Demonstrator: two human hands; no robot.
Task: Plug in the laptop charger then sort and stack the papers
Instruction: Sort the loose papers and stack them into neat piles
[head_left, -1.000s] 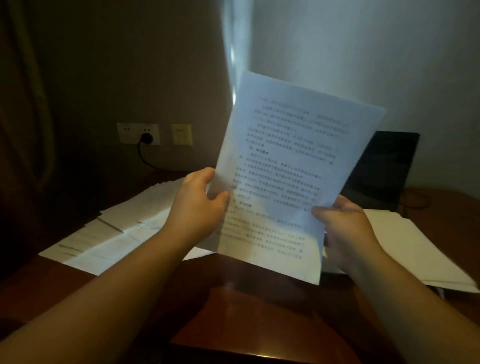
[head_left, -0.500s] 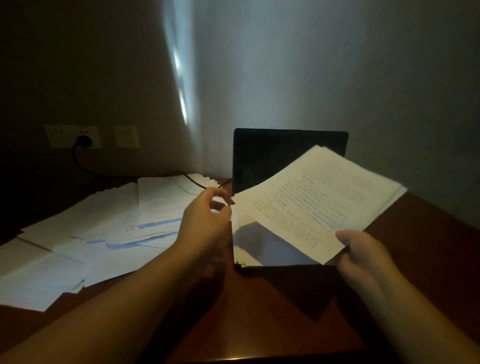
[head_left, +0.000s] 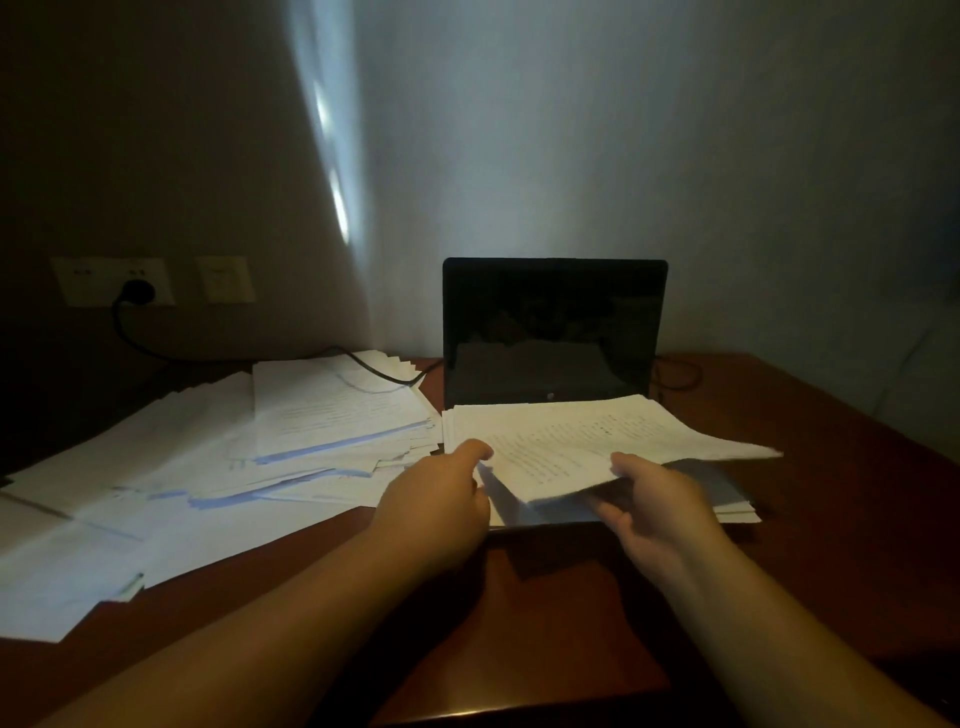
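Two hands over desk (head_left: 831, 467), dim room. R hand (head_left: 660, 512) grasping near edge of printed sheet (head_left: 597, 441), thumb on top, fingers under; sheet lifted, tilted above neat stack (head_left: 727, 506) in front of laptop (head_left: 553, 332). L hand (head_left: 441, 499) at sheet's left edge, fingers curled; can't tell if pinching paper or just touching. Loose papers (head_left: 208, 467) spread across desk to left, overlapping. Charger plug (head_left: 136, 292) sits in wall socket (head_left: 111, 280); cable (head_left: 374, 370) runs over loose papers toward laptop. Laptop screen dark, upright.
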